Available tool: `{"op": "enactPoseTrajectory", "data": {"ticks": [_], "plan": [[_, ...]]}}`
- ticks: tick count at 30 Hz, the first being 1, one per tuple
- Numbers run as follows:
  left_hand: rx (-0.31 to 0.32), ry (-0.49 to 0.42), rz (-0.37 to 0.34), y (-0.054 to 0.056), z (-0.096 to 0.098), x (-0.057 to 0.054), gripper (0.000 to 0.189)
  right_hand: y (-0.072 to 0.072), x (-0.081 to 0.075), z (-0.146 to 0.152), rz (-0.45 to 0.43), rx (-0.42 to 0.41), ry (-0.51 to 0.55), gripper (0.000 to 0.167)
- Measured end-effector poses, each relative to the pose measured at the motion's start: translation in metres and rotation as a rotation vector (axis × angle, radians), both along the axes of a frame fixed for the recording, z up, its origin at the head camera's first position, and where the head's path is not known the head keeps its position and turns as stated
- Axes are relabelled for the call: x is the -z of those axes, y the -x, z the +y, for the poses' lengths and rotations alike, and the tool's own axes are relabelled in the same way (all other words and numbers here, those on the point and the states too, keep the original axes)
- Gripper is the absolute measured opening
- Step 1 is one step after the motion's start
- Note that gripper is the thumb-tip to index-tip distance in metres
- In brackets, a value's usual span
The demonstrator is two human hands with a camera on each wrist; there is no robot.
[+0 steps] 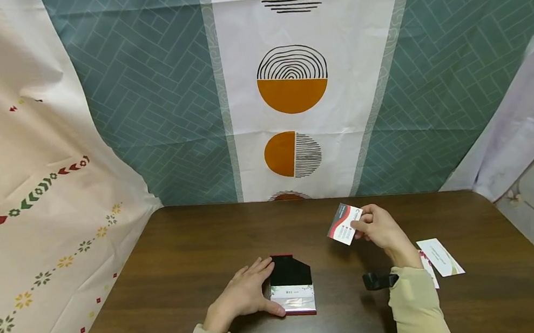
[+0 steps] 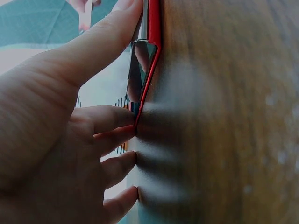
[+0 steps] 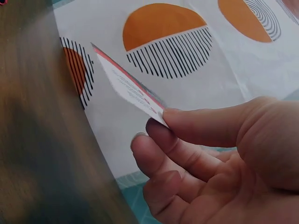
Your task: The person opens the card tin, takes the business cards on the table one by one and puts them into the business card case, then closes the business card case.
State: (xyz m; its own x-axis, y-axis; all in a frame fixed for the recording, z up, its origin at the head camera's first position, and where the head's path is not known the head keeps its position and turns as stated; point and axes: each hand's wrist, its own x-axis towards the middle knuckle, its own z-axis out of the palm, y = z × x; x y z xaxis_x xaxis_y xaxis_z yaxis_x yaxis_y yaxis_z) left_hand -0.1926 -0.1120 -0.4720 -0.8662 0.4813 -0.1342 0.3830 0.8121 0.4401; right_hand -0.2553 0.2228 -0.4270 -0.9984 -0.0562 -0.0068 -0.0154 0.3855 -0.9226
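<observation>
An unfolded card holder point(image 1: 291, 286) lies on the table, with a black inner flap, red edges and a white card showing in its lower part. My left hand point(image 1: 247, 294) rests along its left side. The left thumb point(image 2: 100, 44) lies on the case's edge, and the extended fingers point(image 2: 117, 165) touch the tabletop near the flap. Raised above the table, my right hand point(image 1: 382, 228) pinches a business card point(image 1: 345, 224) by one corner between thumb and forefinger. The right wrist view shows that card point(image 3: 126, 86) tilted, white with a red and grey band.
Two more cards lie right of my right forearm: a white one with green point(image 1: 440, 257) and a partly hidden one with pink marks point(image 1: 429, 269). The brown wooden table point(image 1: 183, 251) ends at a patterned cloth point(image 1: 292, 126) hanging behind it.
</observation>
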Motion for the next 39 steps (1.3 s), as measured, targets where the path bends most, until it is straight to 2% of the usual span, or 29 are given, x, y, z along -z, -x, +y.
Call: {"op": "enactPoseTrajectory", "data": {"ticks": [5, 9, 14, 24, 31, 39], "plan": [[0.002, 0.0, -0.004, 0.001, 0.0, -0.001, 0.11, 0.0, 0.0, -0.009, 0.036, -0.026, -0.042, 0.014], [0.001, -0.001, -0.005, 0.001, 0.0, -0.002, 0.11, 0.0, 0.001, -0.018, 0.066, -0.071, -0.068, 0.007], [-0.006, -0.006, -0.014, 0.0, 0.001, -0.002, 0.11, -0.003, 0.002, -0.036, 0.077, -0.15, -0.131, 0.011], [-0.013, -0.004, -0.021, 0.0, 0.002, -0.002, 0.109, -0.009, 0.006, -0.076, 0.085, -0.221, -0.312, 0.01], [-0.007, 0.007, -0.008, -0.001, 0.002, -0.004, 0.109, -0.012, 0.008, -0.093, 0.08, -0.283, -0.347, 0.005], [-0.016, -0.001, -0.009, 0.0, 0.002, -0.001, 0.11, -0.013, 0.012, -0.102, 0.123, -0.396, -0.411, 0.008]]}}
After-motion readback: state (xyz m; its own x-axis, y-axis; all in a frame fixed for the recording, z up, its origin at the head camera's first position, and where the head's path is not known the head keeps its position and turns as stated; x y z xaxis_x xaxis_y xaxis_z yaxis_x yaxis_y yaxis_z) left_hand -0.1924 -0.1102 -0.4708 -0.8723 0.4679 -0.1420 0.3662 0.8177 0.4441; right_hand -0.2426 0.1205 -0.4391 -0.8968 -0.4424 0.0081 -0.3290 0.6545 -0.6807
